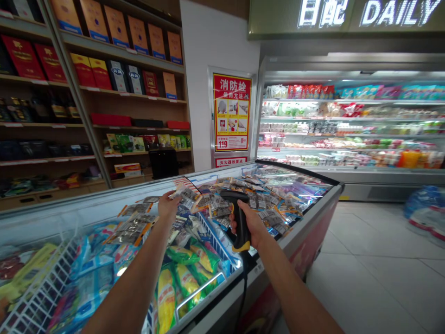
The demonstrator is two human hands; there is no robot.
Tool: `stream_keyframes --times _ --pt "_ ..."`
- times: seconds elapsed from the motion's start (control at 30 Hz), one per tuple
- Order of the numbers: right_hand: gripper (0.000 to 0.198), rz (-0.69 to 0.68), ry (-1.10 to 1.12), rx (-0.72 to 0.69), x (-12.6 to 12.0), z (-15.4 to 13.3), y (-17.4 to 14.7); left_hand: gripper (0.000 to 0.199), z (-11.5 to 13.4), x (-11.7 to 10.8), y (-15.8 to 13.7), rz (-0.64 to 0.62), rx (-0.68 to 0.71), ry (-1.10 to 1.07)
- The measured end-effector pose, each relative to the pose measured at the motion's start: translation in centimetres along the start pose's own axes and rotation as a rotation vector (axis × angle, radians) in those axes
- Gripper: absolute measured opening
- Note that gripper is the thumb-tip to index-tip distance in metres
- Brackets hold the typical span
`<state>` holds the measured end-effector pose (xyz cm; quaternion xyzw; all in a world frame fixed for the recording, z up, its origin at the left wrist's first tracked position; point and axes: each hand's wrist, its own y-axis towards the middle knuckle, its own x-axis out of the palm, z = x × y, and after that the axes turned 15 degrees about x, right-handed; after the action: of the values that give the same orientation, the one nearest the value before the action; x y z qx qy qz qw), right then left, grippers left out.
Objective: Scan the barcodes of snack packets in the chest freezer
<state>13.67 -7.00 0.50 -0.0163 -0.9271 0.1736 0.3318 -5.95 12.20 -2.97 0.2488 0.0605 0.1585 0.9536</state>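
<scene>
Beside a pale tiled floor (351, 273), below a lit refrigerated case (361, 178) and shelves of boxed goods (120, 95), stands a long chest freezer (299, 253), heaped with bagged food (186, 280). Over it, the right hand (252, 225) grips a black barcode scanner (240, 218), yellow-butted and corded. The left hand (168, 208) pinches a small, shiny printed packet (187, 197) between its fingers (169, 195), above the heap.

Place: a shop, by its fittings a supermarket.
Chest freezer (309, 232): packets (257, 198) heaped loose and in wire baskets (43, 290).
Sign (351, 18): lit "DAILY" above the chilled cabinet (351, 177), beyond the freezer's far end.
Shelving (132, 104): boxes (114, 23) and bottles (57, 104), price tags (93, 88) beneath them, behind the freezer's long back edge.
Scanner (239, 220): black, handheld, corded, above the freezer.
</scene>
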Motion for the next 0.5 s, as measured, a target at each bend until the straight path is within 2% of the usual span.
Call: stream_keyframes --times 0.1,0.27,0.37,0.5 --pt "0.027 0.011 -0.034 -0.033 -0.3 -0.2 -0.1 0.049 1.1 1.8 -1.1 -0.017 -0.078 -0.169" --pt "0.028 0.019 -0.084 -0.084 -1.1 -0.6 -0.5 0.057 3.1 5.0 -2.9 -0.174 -0.066 -0.190" --pt "0.029 -0.010 -0.095 -0.102 -1.4 -0.9 -0.8 0.057 4.0 6.6 -3.2 -0.254 -0.020 -0.137" --pt "0.030 -0.021 -0.091 -0.109 -1.4 -1.4 -1.1 0.058 4.6 7.8 -3.2 -0.289 0.109 -0.033"
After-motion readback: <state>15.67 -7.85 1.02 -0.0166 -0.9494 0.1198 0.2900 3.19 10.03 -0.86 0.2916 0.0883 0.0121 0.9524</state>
